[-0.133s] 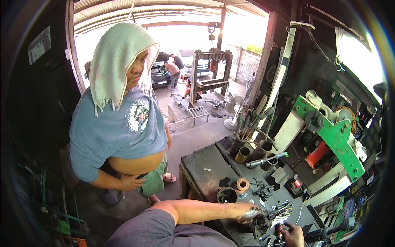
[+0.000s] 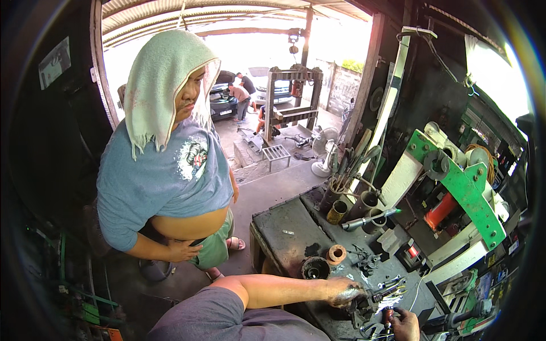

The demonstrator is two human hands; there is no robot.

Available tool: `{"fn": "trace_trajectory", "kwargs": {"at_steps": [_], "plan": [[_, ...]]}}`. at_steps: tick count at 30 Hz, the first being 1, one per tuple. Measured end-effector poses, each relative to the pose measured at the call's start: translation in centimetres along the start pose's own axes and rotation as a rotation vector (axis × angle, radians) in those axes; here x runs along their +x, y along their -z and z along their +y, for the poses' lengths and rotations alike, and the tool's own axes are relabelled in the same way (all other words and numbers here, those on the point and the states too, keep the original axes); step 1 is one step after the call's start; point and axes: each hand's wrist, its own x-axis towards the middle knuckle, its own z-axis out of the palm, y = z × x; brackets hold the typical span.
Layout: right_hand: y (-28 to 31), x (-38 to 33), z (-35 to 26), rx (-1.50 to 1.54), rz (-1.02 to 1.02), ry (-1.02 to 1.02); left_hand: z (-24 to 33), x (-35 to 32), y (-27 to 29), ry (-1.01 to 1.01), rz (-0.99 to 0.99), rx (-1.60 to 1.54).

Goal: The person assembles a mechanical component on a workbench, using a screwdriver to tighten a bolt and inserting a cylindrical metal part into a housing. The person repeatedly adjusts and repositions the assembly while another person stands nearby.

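Note:
My left hand (image 2: 344, 292), blackened with grease, reaches across the bench and is closed on a dark metal part (image 2: 360, 311); its fingertips are partly hidden. My right hand (image 2: 406, 325), at the lower edge, has its fingers around a red-handled tool (image 2: 388, 315) beside that part. The tool's working end cannot be made out. Several wrenches (image 2: 392, 287) lie just beyond the two hands. Left of them stand a dark round housing (image 2: 314, 269) and a rusty ring-shaped part (image 2: 336, 254).
The dark workbench (image 2: 284, 233) carries metal cans of rods (image 2: 336, 211) at its far side. A green and white press frame (image 2: 472, 196) rises at right. To the left stands a person (image 2: 165, 170) with a towel over the head. A white fan (image 2: 324, 150) is beyond.

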Motion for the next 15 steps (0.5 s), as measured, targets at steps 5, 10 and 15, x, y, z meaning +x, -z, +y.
{"fn": "trace_trajectory", "kwargs": {"at_steps": [5, 10, 15], "plan": [[-3.4, 1.3, 1.8, 0.279, 0.094, 0.075, -0.1, -0.4, 0.1, -0.059, 0.042, -0.005], [-5.6, 2.7, 0.6, 0.517, 0.261, 0.011, -0.7, -0.1, -1.3, 0.384, -0.114, -1.406], [-5.5, 2.9, 0.3, 0.391, 0.349, 0.04, -0.6, -1.2, -1.6, 0.61, -0.111, -1.902]]}}
